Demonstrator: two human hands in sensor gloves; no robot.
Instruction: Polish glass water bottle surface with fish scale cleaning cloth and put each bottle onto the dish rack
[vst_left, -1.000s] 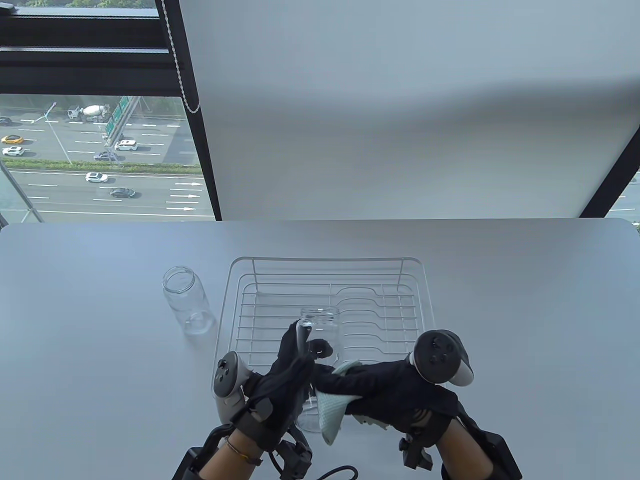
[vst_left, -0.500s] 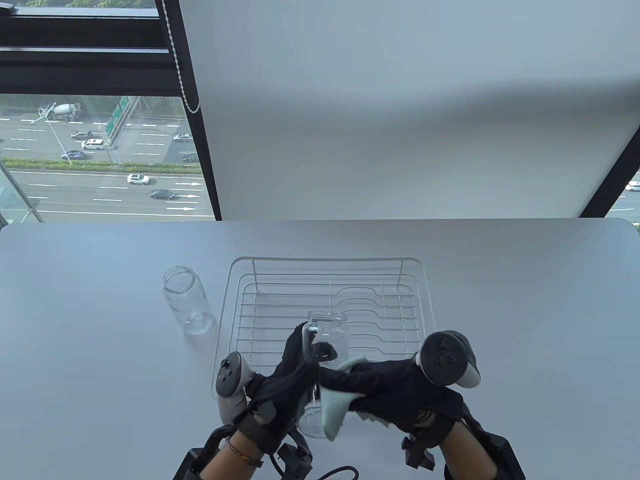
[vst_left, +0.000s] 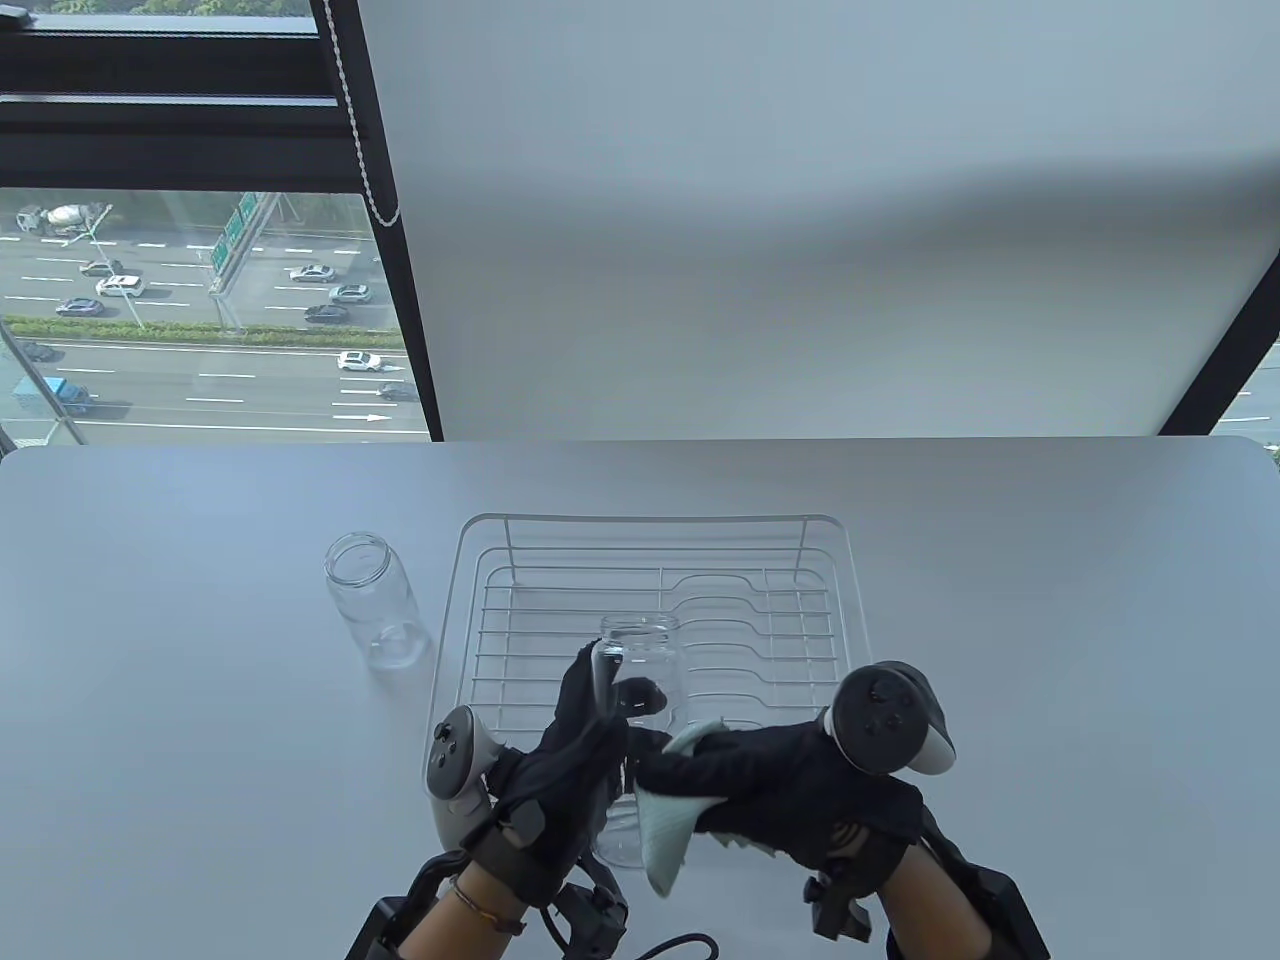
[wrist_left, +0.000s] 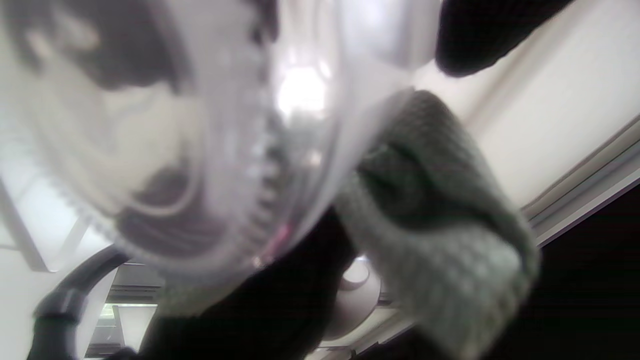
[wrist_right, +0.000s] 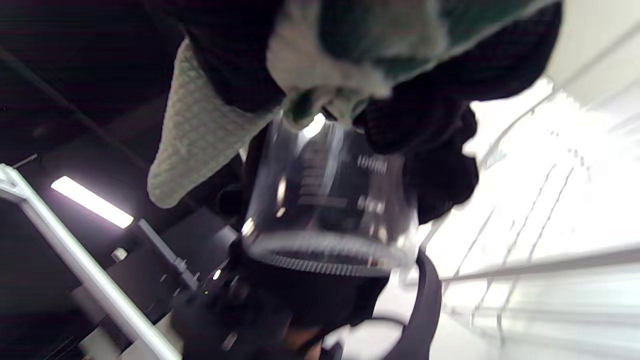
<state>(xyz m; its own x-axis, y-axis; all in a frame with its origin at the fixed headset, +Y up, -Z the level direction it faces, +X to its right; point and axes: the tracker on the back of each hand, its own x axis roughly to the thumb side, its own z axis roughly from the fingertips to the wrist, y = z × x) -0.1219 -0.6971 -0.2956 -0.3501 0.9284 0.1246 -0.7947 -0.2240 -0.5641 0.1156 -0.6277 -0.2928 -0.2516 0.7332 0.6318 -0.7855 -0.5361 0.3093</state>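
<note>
The big white table (vst_left: 1000, 600) fills the lower half of the table view, and the wire dish rack (vst_left: 655, 525) in its middle has nothing sitting on its bars. A clear glass bottle (vst_left: 372, 600) stands open and empty just left of the rack, and a second clear bottle (vst_left: 645, 650) is held up low in the middle, in front of the rack's near edge. The left hand (vst_left: 575, 760) wraps its fingers around this held bottle, while the right hand (vst_left: 780, 785) grips the pale green cloth (vst_left: 665, 825) and presses it on the glass.
</note>
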